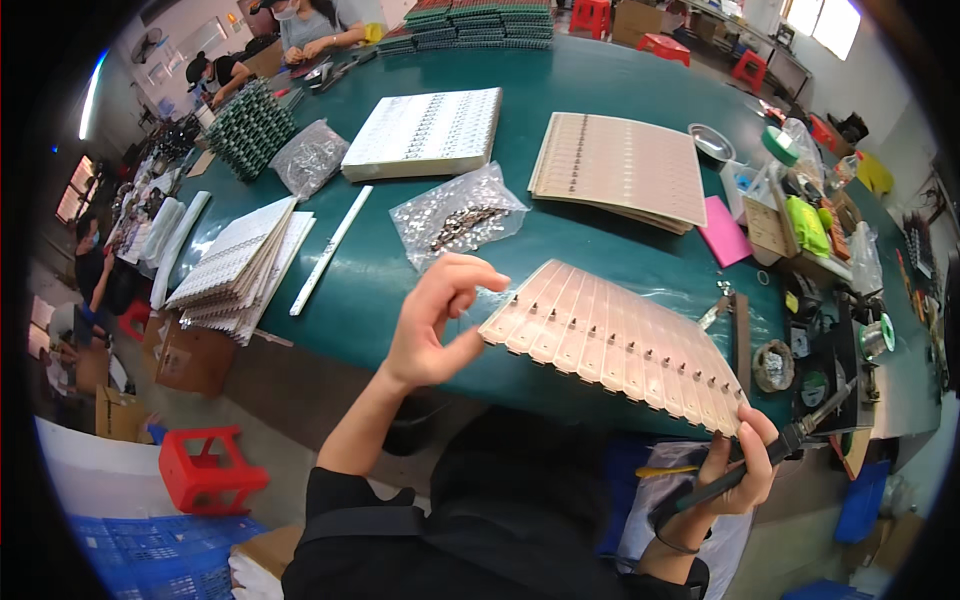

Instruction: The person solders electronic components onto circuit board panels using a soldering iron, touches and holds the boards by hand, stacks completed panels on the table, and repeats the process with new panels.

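A beige panel of joined circuit board strips [620, 335], with a row of small dark parts along its near edge, is held tilted above the green table's front edge. My right hand [745, 465] grips its lower right corner between thumb and fingers. The same hand also holds a black-handled soldering iron [790, 442], its tip pointing up and right. At the panel's left corner is my left hand [435, 320], open, with thumb and index finger apart and the other fingers curled. Whether the left thumb touches the panel I cannot tell.
On the table [350, 285] lie a stack of beige panels [625, 170], white panel stacks [430, 130], a bag of small metal parts [460, 215] and a white strip [332, 250]. At right stand a solder spool [878, 338] and a round dish [773, 365]. A red stool [210, 470] is at lower left.
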Demonstrator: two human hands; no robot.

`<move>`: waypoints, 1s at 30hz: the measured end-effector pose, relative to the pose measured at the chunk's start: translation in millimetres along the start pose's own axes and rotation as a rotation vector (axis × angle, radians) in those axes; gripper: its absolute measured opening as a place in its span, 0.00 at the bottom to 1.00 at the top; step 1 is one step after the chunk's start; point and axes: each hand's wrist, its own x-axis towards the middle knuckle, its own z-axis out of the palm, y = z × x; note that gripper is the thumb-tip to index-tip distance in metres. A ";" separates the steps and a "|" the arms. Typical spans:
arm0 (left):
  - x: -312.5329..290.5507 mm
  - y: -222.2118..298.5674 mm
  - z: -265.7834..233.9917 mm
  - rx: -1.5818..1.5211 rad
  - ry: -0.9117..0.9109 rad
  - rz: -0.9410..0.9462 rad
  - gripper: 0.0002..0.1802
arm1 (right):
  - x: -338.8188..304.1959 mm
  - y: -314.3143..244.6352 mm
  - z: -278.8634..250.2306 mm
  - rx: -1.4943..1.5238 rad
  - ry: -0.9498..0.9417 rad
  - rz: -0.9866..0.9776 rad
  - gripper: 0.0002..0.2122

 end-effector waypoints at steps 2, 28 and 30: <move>-3.2 12.5 0.5 0.017 -0.014 0.013 0.26 | -4.1 -3.0 -3.3 -0.003 -0.044 -0.014 0.10; 42.4 -13.1 14.6 0.140 -0.332 0.273 0.15 | 5.7 11.2 0.3 0.102 -0.030 0.153 0.14; 42.7 -14.4 14.5 0.133 -0.336 0.270 0.16 | 6.8 11.6 1.9 0.103 -0.028 0.152 0.14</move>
